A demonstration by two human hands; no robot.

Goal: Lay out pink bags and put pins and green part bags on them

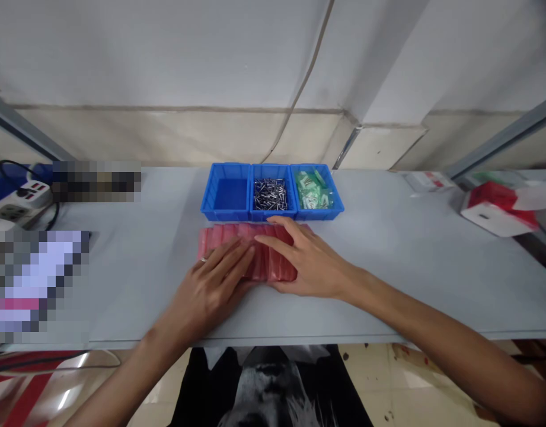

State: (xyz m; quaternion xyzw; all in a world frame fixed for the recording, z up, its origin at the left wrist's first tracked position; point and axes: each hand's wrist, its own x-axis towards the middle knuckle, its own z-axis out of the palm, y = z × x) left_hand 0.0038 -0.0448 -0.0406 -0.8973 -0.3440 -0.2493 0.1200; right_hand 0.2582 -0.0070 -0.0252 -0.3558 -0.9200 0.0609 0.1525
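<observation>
A row of overlapping pink plastic bags (259, 270) lies on the grey table in front of three blue bins. My left hand (214, 281) rests on the left part of the row, its fingers stretched out across the plastic. Over the right part, my right hand (308, 258) is spread, with the thumb at the near edge and the fingers reaching toward the far edge. Both hands touch the bags and cover much of them. Behind, the middle bin (273, 215) holds many small metal screw-like pieces, and the right bin (321, 214) holds green-and-white packets.
The left bin (226, 196) shows a bare floor. A white power strip (19, 204) with black cables sits at the far left, near blurred-out items. A red-and-white box (497, 210) stands at the right. The wall rises behind the table (388, 237).
</observation>
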